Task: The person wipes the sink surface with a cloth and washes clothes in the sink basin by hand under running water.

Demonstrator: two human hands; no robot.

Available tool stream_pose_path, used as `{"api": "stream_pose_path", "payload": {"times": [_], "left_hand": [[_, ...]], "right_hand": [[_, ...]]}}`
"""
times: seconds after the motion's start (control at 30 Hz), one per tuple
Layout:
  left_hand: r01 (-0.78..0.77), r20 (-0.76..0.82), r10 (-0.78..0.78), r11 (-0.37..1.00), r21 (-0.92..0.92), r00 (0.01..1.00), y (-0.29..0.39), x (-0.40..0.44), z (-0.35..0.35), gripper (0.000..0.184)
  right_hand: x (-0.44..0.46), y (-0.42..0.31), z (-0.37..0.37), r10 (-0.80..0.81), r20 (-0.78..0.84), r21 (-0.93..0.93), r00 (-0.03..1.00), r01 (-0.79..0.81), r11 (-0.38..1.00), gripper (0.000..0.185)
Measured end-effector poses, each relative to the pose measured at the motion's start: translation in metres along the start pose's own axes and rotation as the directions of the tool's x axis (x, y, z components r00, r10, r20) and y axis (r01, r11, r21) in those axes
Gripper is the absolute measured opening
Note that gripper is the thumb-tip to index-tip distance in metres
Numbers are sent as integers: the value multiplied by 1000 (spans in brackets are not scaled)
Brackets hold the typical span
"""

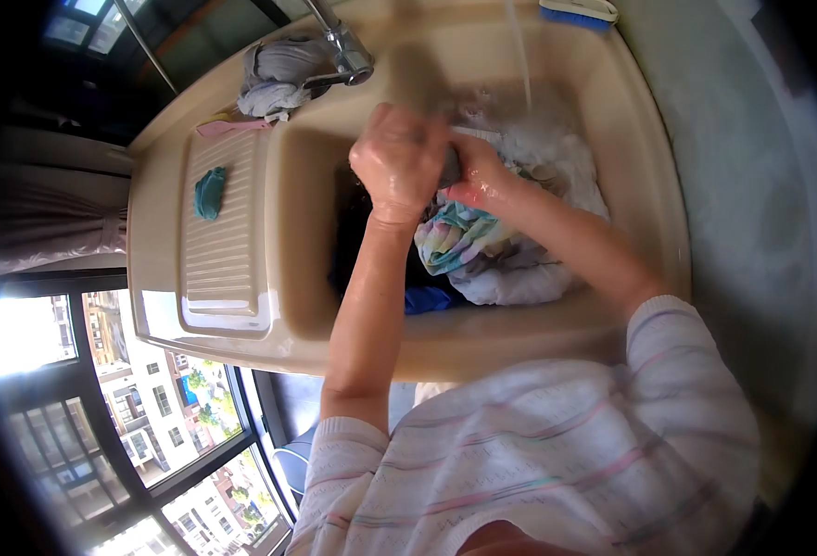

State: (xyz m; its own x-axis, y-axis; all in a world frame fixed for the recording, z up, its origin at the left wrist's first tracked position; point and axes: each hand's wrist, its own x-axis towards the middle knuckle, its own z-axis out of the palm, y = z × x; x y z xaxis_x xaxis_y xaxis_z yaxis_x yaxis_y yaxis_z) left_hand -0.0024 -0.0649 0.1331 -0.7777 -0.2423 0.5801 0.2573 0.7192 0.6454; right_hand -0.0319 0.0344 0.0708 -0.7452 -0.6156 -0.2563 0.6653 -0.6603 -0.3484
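Both my hands are together above the basin of a beige laundry sink [663,213]. My left hand [397,157] is closed in a fist, its fingertips smeared by motion. Beside it, my right hand [478,171] curls round a dark grey bundle [450,168] that looks like wet cloth. The bundle sits between the two hands, mostly covered by them. Below lies a heap of wet laundry: a multicoloured pastel cloth [455,239], white cloth [570,176], and dark and blue pieces [430,299] at the left.
Water runs in a thin stream [522,56] into the basin's far right. A chrome faucet [348,56] stands at the back, near a grey cloth [283,69]. A teal cloth [209,193] and a pink-handled brush [234,127] lie by the ribbed washboard [228,250]. A blue brush [579,12] rests on the rim.
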Motion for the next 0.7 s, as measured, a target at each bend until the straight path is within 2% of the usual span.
{"api": "stream_pose_path", "payload": {"times": [0.03,0.1,0.17,0.27,0.3,0.4,0.5,0.63,0.7], "left_hand": [[-215,56,209,967,138,976,13,-1,-2,13],[-464,158,446,880,103,881,31,-5,-8,13],[-599,235,571,799,63,787,48,-12,-12,14],[-730,294,709,681,-54,641,64,-25,-8,11],[-761,300,749,641,-102,591,67,-29,-7,10],[-827,452,772,549,-122,446,71,-37,-7,16],[-871,599,750,462,-171,281,72,-40,-6,17],[-830,730,674,468,-302,115,66,-41,-3,15],[-825,733,669,478,-303,118,57,-49,4,14]], "right_hand": [[-5,-3,2,120,96,31,988,-123,992,10],[-13,-10,12,310,200,-56,929,-305,951,10],[-16,-20,28,482,187,-253,856,-432,866,11],[-14,-32,53,690,74,-617,720,-510,599,13],[-12,-33,61,737,37,-712,675,-500,493,14],[-10,-29,80,831,-4,-889,556,-382,251,17],[-7,-21,87,855,38,-993,517,-77,91,18],[-3,-5,80,850,82,-993,520,114,26,18],[0,1,75,851,52,-992,523,129,-19,18]]}}
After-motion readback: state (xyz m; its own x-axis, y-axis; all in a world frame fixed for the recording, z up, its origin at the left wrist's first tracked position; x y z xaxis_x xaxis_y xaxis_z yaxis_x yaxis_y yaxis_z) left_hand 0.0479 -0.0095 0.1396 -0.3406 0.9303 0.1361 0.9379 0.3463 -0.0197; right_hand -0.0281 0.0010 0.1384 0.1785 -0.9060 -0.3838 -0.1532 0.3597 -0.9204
